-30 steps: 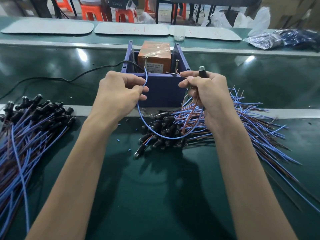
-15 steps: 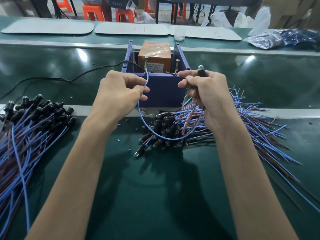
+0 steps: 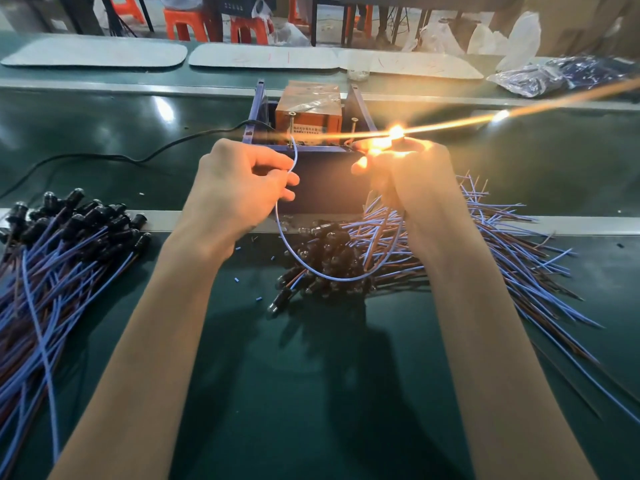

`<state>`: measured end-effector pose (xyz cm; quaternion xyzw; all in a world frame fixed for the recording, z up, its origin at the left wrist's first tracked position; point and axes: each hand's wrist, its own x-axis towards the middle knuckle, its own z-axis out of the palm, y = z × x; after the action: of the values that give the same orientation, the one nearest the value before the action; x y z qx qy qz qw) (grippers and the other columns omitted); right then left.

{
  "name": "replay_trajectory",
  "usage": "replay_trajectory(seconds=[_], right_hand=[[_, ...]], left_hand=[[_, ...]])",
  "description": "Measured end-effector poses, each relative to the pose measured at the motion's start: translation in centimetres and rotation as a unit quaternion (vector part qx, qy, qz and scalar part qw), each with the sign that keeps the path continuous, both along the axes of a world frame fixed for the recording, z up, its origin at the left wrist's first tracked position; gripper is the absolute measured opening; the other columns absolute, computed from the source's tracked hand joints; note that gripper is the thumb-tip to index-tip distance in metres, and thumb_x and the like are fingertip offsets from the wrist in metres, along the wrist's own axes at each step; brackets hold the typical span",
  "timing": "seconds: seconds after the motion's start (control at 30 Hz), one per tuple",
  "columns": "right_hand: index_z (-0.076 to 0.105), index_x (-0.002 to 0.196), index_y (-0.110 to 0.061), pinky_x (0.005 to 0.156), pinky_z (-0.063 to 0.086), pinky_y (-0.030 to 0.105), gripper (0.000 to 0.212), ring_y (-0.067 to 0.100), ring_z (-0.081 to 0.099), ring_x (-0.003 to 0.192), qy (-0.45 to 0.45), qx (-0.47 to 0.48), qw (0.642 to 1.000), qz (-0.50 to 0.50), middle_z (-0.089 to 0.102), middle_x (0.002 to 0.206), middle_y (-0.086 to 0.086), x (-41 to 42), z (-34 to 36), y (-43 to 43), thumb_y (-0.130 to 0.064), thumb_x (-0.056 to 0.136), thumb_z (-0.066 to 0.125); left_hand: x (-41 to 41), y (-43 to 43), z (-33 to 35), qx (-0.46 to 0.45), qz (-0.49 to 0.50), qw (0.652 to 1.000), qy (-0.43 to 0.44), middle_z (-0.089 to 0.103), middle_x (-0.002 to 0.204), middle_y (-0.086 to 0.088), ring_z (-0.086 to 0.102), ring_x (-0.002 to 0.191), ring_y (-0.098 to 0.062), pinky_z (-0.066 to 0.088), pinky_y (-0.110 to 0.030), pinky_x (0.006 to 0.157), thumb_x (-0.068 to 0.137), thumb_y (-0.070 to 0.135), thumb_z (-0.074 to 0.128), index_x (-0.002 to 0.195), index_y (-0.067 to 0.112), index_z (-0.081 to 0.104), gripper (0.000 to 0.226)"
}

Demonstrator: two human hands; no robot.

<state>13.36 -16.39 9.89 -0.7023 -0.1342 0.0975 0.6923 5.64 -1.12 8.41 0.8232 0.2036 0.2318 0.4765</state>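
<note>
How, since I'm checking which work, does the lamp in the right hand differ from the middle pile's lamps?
The held lamp glows orange; the pile lamps are dark. The held lamp is raised in the right hand; the pile lamps lie on the table. Both have blue wires.

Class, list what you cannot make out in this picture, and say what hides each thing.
Head view:
- Lamp in right hand: shape lost in glare.
- Orange block's label: print too small.
- Left wire pile: cut by frame edge.
- Blue wire, tip past left hand: contact too fine to see.
</note>
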Motion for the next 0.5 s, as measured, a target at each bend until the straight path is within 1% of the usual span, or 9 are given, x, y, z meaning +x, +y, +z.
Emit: replay_trajectory(seconds=[0.17,0.23,0.3,0.33,0.43,0.5], right_hand=[[0.064,0.074,-0.013,0.037,0.029,0.006,0.026,-0.001,0.04,0.034,0.001,-0.005,1.0,-0.002,0.06,0.046,-0.01,0.0,0.0,-0.1,0.005,0.088,0.051],[0.064,0.074,-0.013,0.037,0.029,0.006,0.026,-0.001,0.04,0.035,0.002,-0.004,1.0,-0.002,0.061,0.046,-0.009,0.0,0.0,-0.1,0.005,0.088,0.051],[0.064,0.073,-0.015,0.037,0.03,0.007,0.027,0.0,0.04,0.036,0.005,0.003,1.0,-0.003,0.063,0.05,-0.007,0.1,0.0,-0.1,0.004,0.088,0.052],[0.064,0.073,-0.016,0.037,0.03,0.009,0.027,0.0,0.041,0.038,0.009,0.01,1.0,-0.003,0.065,0.052,-0.006,0.1,0.0,-0.1,0.002,0.088,0.052],[0.066,0.074,-0.016,0.037,0.029,0.011,0.024,0.002,0.046,0.045,0.022,0.012,1.0,-0.001,0.067,0.057,-0.004,0.4,0.2,-0.2,-0.004,0.09,0.053],[0.066,0.071,-0.017,0.039,0.031,0.011,0.026,0.0,0.049,0.048,0.022,0.0,1.0,0.007,0.067,0.057,-0.005,0.5,0.7,-0.3,-0.012,0.093,0.052]], left_hand=[[0.2,0.0,0.0,0.004,0.005,1.0,0.009,0.071,0.081,0.01,0.069,0.062,0.0,0.05,-0.006,0.06,0.09,0.009,0.061,0.096,0.021,0.072,0.017],[0.2,0.0,0.0,0.004,0.006,1.0,0.01,0.071,0.08,0.01,0.069,0.062,0.0,0.049,-0.006,0.058,0.09,0.009,0.06,0.096,0.021,0.072,0.017],[0.1,0.0,0.1,0.0,0.005,1.0,0.009,0.071,0.08,0.01,0.068,0.061,0.0,0.048,-0.006,0.056,0.09,0.009,0.06,0.091,0.023,0.071,0.018],[0.1,0.0,0.1,-0.003,0.005,1.0,0.009,0.072,0.079,0.01,0.068,0.061,0.0,0.049,-0.007,0.058,0.09,0.009,0.06,0.089,0.023,0.07,0.018],[-0.2,0.5,0.3,-0.017,-0.011,0.999,0.029,0.073,0.077,0.008,0.069,0.062,-0.002,0.053,-0.016,0.07,0.088,0.008,0.062,0.087,0.021,0.072,0.016],[-0.6,1.4,0.6,-0.027,-0.046,0.997,0.06,0.075,0.074,0.007,0.068,0.061,-0.002,0.054,-0.017,0.073,0.088,0.007,0.063,0.08,0.022,0.073,0.02]])
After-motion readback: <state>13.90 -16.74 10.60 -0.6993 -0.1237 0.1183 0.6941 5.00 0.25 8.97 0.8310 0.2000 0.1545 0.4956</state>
